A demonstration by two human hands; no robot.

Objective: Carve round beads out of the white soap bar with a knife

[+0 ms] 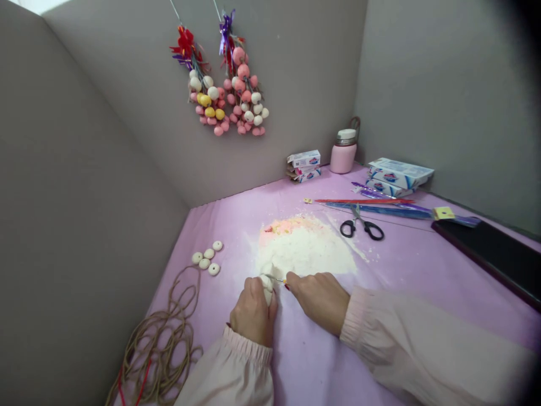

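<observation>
Gripping white lump (267, 285) and thin blade (275, 278), both hands' fingers (253, 293), bare cloth (308, 361) nearer.

Plain grey partition walls (304, 67) enclose a corner work booth on three sides, meeting at a seam behind a counter (422, 270) covered in lilac-pink sheeting. Soft, even light falls across the surfaces, and a sliver of brighter white shows above the left wall (84, 186) at the top edge.

Powder heap (306, 248) ahead, cord (163, 338) left, cloth (304, 355) between bare.
</observation>
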